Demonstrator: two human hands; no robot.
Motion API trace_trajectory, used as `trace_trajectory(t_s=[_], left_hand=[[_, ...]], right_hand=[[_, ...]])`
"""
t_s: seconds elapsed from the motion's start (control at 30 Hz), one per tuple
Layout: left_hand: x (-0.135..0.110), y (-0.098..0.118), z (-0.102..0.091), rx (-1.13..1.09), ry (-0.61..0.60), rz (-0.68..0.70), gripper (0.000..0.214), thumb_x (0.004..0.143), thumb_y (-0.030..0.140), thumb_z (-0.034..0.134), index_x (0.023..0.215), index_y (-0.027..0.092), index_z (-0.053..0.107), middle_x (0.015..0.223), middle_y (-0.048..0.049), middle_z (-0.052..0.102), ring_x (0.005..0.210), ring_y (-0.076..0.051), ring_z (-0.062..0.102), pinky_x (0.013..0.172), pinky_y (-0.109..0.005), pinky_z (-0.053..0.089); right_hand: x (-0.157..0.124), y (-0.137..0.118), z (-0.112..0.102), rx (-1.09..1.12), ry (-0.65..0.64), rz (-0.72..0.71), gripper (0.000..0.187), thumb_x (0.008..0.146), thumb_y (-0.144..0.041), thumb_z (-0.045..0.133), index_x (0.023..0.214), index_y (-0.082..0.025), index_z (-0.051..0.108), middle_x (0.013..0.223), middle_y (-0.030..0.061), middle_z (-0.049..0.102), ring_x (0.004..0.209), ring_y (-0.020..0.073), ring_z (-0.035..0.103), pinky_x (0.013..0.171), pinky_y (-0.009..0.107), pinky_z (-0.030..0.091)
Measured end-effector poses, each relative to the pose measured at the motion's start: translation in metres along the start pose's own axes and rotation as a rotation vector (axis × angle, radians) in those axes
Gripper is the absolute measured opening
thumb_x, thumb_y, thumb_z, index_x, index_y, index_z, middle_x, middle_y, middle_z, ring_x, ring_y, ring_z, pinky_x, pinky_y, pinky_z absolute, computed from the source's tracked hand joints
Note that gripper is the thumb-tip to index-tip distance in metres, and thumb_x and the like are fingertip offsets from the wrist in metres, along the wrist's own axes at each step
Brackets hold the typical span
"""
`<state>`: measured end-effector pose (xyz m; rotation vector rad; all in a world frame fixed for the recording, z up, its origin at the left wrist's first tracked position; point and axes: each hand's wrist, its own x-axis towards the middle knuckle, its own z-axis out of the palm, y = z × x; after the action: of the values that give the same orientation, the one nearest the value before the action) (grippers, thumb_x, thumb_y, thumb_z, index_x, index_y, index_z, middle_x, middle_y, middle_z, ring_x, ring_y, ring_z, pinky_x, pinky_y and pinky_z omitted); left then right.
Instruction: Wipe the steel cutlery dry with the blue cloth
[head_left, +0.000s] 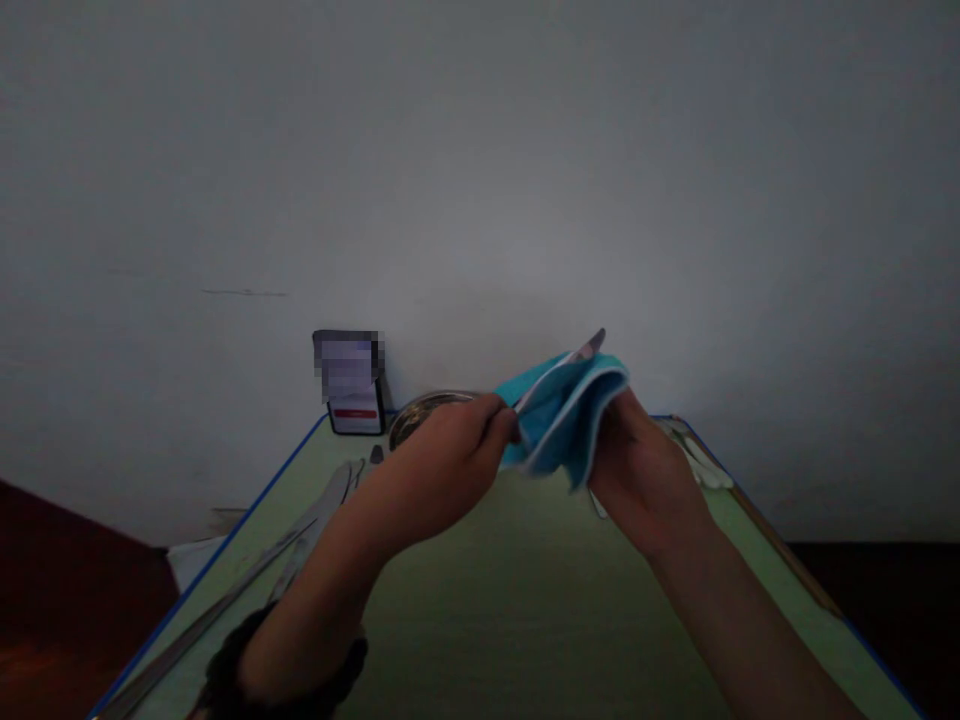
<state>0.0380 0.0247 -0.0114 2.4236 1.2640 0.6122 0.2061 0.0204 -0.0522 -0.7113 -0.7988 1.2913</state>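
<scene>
A blue cloth (566, 415) with pale edges is bunched between my two hands, above the table. My right hand (649, 480) is closed around its right side, with the fingertips hidden behind the folds. A flat metal utensil that looks like a table knife (585, 350) slants up through the cloth, its rounded end sticking out at the top. My left hand (450, 465) pinches the lower left end of the utensil, close to the cloth. The low light blurs the exact edge between the fingers and the metal.
A phone (356, 410) leans upright against the wall at the back left. Beside it a round metal dish (420, 408) is partly hidden by my left hand. Several long metal utensils (296, 540) lie along the left. White items (705, 465) lie at the right edge of the green table (510, 600).
</scene>
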Motion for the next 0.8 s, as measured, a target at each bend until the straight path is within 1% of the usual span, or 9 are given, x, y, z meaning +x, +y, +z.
trace_trajectory(t_s=[0.1,0.2,0.27,0.37,0.43,0.53,0.7,0.77,0.8], left_hand=[[0.0,0.004,0.004,0.033,0.025,-0.038,0.033,0.093,0.032,0.028,0.08,0.017,0.054,0.072,-0.002,0.059,0.066,-0.016,0.056,0.061,-0.029,0.041],[0.002,0.009,0.017,0.049,0.03,-0.013,0.027,0.093,0.032,0.032,0.084,0.017,0.052,0.076,-0.0038,0.061,0.068,-0.018,0.057,0.063,-0.031,0.04],[0.004,0.011,0.025,0.021,0.002,-0.026,0.026,0.093,0.032,0.032,0.086,0.016,0.051,0.077,-0.005,0.062,0.069,-0.019,0.058,0.064,-0.032,0.041],[0.008,0.008,0.033,-0.056,-0.059,-0.052,0.028,0.094,0.031,0.03,0.082,0.016,0.05,0.074,-0.0047,0.063,0.067,-0.018,0.059,0.065,-0.031,0.042],[0.01,0.002,0.034,-0.057,-0.079,-0.052,0.028,0.093,0.029,0.03,0.078,0.017,0.05,0.072,-0.0043,0.062,0.066,-0.018,0.059,0.065,-0.031,0.042],[0.011,-0.007,0.031,0.024,-0.071,-0.062,0.03,0.092,0.029,0.03,0.074,0.017,0.051,0.069,-0.004,0.06,0.065,-0.018,0.057,0.063,-0.031,0.041],[0.014,-0.019,0.026,0.124,-0.062,-0.113,0.031,0.091,0.031,0.031,0.074,0.017,0.052,0.067,-0.0036,0.058,0.06,-0.018,0.054,0.058,-0.029,0.038],[0.015,-0.023,0.024,0.12,-0.07,-0.121,0.03,0.09,0.03,0.032,0.074,0.017,0.052,0.067,-0.0036,0.058,0.061,-0.017,0.055,0.059,-0.028,0.039],[0.015,-0.026,0.024,0.118,-0.069,-0.12,0.03,0.09,0.03,0.032,0.074,0.017,0.052,0.068,-0.0037,0.059,0.062,-0.017,0.055,0.059,-0.028,0.039]], right_hand=[[-0.005,-0.002,0.005,0.027,-0.017,0.051,0.033,0.081,-0.045,0.053,0.11,-0.03,0.058,0.115,-0.0003,0.063,0.109,0.0191,0.056,0.097,0.04,0.044],[-0.012,0.0,0.014,0.095,-0.007,0.094,0.025,0.08,-0.037,0.057,0.102,-0.025,0.061,0.115,0.0007,0.064,0.11,0.0183,0.057,0.098,0.038,0.044],[-0.014,0.003,0.016,0.141,0.004,0.099,0.02,0.081,-0.035,0.056,0.095,-0.022,0.063,0.113,0.0019,0.064,0.112,0.0171,0.056,0.1,0.034,0.043],[-0.01,0.008,0.013,0.178,0.004,0.136,0.019,0.083,-0.033,0.053,0.092,-0.02,0.063,0.114,0.0041,0.064,0.112,0.0169,0.056,0.101,0.033,0.041],[-0.006,0.011,0.008,0.189,0.011,0.162,0.018,0.082,-0.031,0.053,0.09,-0.019,0.063,0.112,0.0055,0.065,0.111,0.0172,0.056,0.101,0.033,0.041],[0.0,0.015,0.001,0.192,0.014,0.194,0.016,0.08,-0.028,0.055,0.088,-0.017,0.063,0.105,0.0065,0.067,0.106,0.0175,0.059,0.1,0.033,0.043],[0.005,0.023,-0.004,0.143,0.019,0.237,0.015,0.076,-0.027,0.057,0.085,-0.017,0.064,0.103,0.0071,0.067,0.103,0.0186,0.06,0.096,0.034,0.044],[0.005,0.025,-0.005,0.06,0.005,0.257,0.017,0.076,-0.029,0.055,0.087,-0.017,0.062,0.104,0.0072,0.065,0.102,0.0189,0.059,0.093,0.035,0.045],[0.004,0.025,-0.005,-0.04,-0.015,0.262,0.02,0.076,-0.03,0.055,0.09,-0.017,0.061,0.104,0.0072,0.064,0.101,0.0192,0.059,0.091,0.036,0.045]])
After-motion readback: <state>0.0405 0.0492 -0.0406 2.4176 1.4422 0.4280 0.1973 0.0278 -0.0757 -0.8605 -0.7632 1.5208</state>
